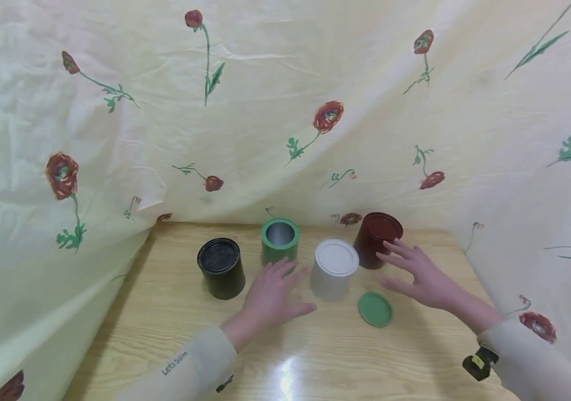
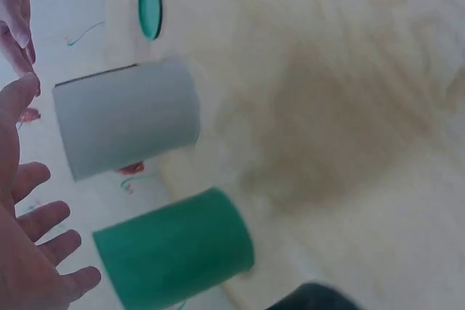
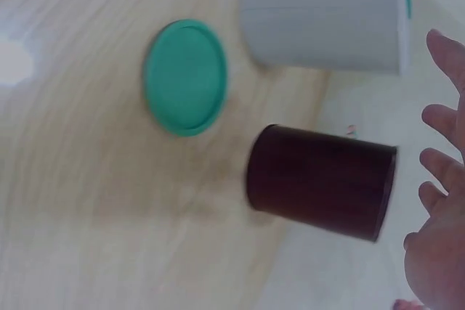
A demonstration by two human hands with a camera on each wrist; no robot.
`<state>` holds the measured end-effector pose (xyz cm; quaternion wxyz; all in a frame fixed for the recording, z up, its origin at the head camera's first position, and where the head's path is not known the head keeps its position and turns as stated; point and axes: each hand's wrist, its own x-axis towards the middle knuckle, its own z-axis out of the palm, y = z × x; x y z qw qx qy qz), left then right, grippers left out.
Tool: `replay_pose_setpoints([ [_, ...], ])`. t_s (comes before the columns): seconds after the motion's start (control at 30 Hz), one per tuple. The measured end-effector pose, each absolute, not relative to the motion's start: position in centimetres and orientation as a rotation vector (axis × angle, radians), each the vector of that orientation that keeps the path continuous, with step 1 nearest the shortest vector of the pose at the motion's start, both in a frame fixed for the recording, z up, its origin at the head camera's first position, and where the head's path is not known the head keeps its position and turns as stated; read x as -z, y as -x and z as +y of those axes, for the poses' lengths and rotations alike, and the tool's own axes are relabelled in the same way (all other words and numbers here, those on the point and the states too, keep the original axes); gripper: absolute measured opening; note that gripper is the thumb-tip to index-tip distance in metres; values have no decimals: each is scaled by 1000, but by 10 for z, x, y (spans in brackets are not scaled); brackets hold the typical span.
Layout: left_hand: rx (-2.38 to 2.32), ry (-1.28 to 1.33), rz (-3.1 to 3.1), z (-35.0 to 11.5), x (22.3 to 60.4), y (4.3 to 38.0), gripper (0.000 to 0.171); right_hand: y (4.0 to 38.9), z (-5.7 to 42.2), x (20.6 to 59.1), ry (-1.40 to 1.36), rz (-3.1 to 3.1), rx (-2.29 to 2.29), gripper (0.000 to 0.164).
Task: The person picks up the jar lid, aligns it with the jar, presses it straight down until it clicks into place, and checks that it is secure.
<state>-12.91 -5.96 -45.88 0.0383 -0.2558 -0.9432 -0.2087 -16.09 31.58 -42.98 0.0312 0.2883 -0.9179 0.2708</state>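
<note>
My left hand (image 1: 275,295) hovers with fingers spread in front of a green can (image 1: 280,245), whose top is uncovered and shows a grey inside. A white can (image 1: 334,273) with its lid on stands between my two hands. My right hand (image 1: 418,275), fingers apart and holding nothing, is in the air near a dark red lidded can (image 1: 372,245). The loose green lid (image 1: 375,309) lies flat on the table in front of the white and red cans. In the left wrist view, the green can (image 2: 178,248) is nearest my left fingers.
A black lidded can (image 1: 221,270) stands at the left. All of this is on a light wooden table (image 1: 165,312). Flower-printed cloth (image 1: 245,128) hangs behind the table and along both sides.
</note>
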Motion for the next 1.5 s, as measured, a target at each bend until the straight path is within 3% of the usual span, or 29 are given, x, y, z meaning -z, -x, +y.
replay_pose_setpoints([
  [0.73, 666, 621, -2997, 0, 530, 76, 74, 148, 350, 504, -895, -2852, -795, 60],
  [1.5, 482, 549, -2989, 54, 562, 67, 74, 157, 369, 523, -1053, -2881, -569, 75],
])
